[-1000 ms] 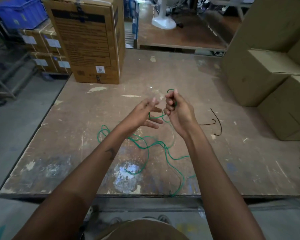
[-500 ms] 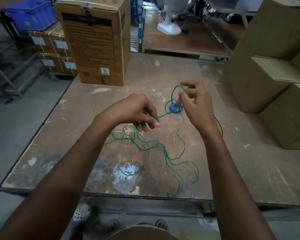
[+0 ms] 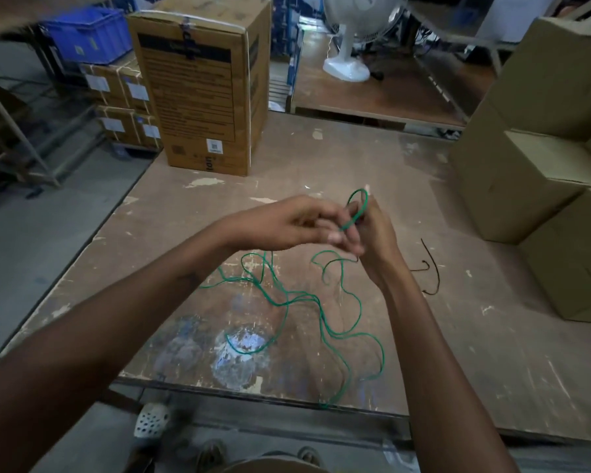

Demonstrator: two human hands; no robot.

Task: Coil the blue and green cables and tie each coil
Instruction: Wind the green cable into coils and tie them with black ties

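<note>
Above the table (image 3: 458, 302), left hand (image 3: 297, 221) has closed onto right hand (image 3: 372, 233); both pinch green cable (image 3: 357, 206).

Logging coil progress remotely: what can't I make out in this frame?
- Blue cable: not visible in the head view; possibly behind the hands.
- Green cable: its gripped section is hidden between the left hand and right hand.
- Left fingertips: motion-blurred, grip unclear.
</note>
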